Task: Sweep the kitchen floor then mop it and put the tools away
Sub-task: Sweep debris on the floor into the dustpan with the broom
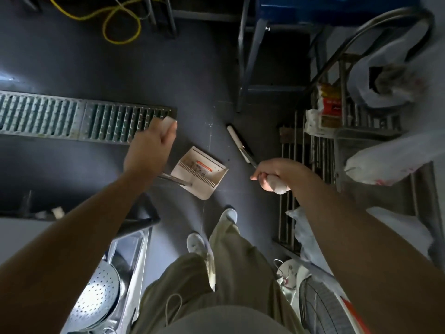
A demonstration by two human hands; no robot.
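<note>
The left hand (pixel 150 145) is curled round the white top of the dustpan's long handle. The dustpan (pixel 199 173) sits on the dark floor (pixel 72 68) just in front of the person's white shoes, with bits of rubbish already inside it. The right hand (pixel 272 174) grips the white top of the broom (pixel 240 147) handle — the thin stick slants down to the broom head, which is just to the right of the pan. A metal drain grate (pixel 84 119) lies in the floor to the left, and metal racks with plastic bags stand on the right.

This looks like the sweeping step, so mopping is still to come. Next, the broom should push the small white specks near the pan into it — while the pan stays flat and still.
</note>
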